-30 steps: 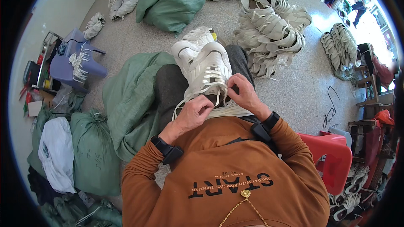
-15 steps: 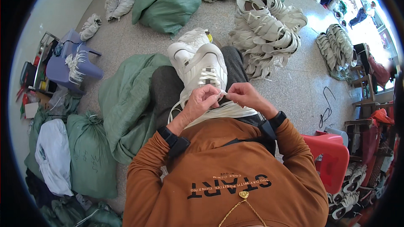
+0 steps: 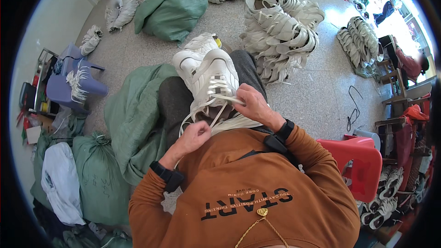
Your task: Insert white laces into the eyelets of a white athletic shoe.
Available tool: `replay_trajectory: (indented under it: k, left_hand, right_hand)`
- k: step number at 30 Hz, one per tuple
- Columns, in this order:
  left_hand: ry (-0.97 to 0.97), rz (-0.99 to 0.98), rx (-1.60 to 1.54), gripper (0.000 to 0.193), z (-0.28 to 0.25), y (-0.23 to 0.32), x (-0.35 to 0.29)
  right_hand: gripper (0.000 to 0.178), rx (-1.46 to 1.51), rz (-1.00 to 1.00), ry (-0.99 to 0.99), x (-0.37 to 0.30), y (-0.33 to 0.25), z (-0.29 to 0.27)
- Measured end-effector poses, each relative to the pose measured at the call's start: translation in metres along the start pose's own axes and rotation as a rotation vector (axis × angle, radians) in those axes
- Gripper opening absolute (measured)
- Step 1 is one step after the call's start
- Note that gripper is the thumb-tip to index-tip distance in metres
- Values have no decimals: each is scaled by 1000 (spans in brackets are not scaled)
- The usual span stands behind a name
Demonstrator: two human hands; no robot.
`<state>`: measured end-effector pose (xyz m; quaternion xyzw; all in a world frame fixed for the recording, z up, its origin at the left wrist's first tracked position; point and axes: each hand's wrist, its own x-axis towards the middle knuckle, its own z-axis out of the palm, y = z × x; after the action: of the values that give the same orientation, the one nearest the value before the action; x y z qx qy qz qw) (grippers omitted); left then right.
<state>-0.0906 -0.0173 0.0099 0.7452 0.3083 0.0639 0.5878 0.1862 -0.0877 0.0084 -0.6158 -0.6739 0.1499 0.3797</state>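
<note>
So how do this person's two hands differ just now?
The right hand pinches a lace of the white shoe; whether the left hand holds anything is unclear. The right hand reaches farther out; the left hand sits nearer the body. Both wear black wristbands.

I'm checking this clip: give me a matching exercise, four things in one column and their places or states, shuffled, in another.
Column one
1. Right hand
2. Purple stool
3. Red plastic seat
4. White cloth bundle

Column two
A. Just left of a tied green sack
B. Bears a bunch of white laces
C. Pinches a pale lace at the white shoe on the lap
D. Stands beside the right sleeve

Right pairs: 1-C, 2-B, 3-D, 4-A
</note>
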Motion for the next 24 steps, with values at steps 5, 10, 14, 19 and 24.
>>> replay_trajectory:
  k: [5,10,14,19,24]
  left_hand:
    - [231,210,176,8,0,12,1]
    - [521,566,723,25,0,39,19]
    - [529,616,992,27,3,40,41]
    - [393,649,815,22,7,32,41]
    - [268,485,621,29,17,33,34]
  right_hand:
    - [22,262,-22,57,-3,20,6]
    - [21,523,14,62,4,-5,3]
    - [15,542,129,-15,-6,-8,-6]
    - [8,-8,6,227,-7,-1,-1]
    - [11,525,298,283,6,-14,5]
